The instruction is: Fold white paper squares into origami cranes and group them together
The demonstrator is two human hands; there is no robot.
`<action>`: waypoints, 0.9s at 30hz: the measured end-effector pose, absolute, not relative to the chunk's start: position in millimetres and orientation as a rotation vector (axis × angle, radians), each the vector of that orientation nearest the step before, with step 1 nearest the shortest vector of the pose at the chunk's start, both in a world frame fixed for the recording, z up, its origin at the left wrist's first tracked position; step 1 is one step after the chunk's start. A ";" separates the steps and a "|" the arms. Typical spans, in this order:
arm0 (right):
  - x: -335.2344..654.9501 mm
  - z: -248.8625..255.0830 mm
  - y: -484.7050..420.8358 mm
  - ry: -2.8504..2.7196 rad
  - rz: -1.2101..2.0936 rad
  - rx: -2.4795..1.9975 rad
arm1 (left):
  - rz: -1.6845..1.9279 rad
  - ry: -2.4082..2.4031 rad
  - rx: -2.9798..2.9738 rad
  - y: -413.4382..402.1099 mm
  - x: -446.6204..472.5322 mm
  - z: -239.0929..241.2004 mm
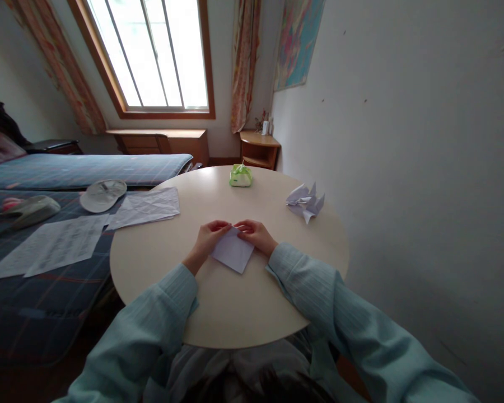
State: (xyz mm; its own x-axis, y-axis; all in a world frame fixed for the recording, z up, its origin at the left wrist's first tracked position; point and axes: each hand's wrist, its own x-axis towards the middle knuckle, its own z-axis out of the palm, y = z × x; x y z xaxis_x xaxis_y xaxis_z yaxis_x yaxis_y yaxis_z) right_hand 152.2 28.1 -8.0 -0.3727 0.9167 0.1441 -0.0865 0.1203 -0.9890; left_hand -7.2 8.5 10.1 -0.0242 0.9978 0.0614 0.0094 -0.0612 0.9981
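**Head view: folded paper square pinched between two hands**

With the green packet (241, 176) as landmark, the folded paper square (234, 254) sits on the near side of it, towards the person, over the desk (151, 263). The fingers of the left hand (208, 236) and the right hand (258, 235) are closed on its far corner, thumbs and fingertips almost meeting there. Whether the near corner touches the desk cannot be told.

The work looks partway along. The square is already doubled into a small, flat shape with no points raised from it, while the pointed paper pieces (309, 210), right of the packet and nearer, look fully shaped. Creased white sheets (145, 207), left of the packet and nearer, lie flat and appear unshaped.

The packet is a container; its top is gathered and its contents are hidden. Beyond it, slightly right, a corner stand (258, 137) carries small bottles (266, 126) on top; the inside of its open shelf is too dark to read.
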 end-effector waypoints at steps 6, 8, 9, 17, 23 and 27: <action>151.9 -6.7 26.5 -1.491 1.415 -0.855 | 1.269 1.179 1.241 7.9 -7.2 12.2; 151.8 -6.3 26.1 -1.488 1.411 -0.856 | 1.269 1.182 1.247 8.8 -7.2 11.5; 151.7 -6.2 25.9 -1.487 1.410 -0.855 | 1.269 1.182 1.250 9.4 -7.3 10.9; 151.8 -7.1 27.2 -1.500 1.410 -0.848 | 1.251 1.153 1.236 9.8 -6.9 11.1; 151.3 -6.4 26.4 -1.492 1.415 -0.837 | 1.246 1.133 1.213 8.9 -5.9 12.3; 151.2 -5.3 25.3 -1.491 1.409 -0.841 | 1.238 1.146 1.221 7.8 -6.0 14.7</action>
State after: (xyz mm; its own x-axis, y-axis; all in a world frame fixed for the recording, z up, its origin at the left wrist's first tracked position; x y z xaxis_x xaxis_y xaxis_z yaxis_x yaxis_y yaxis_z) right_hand 151.2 25.3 -5.3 -0.3714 0.9162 0.1508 -0.0988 0.1225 -0.9875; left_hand -6.0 7.8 14.7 0.0223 0.9990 0.0399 -0.0377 -0.0391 0.9985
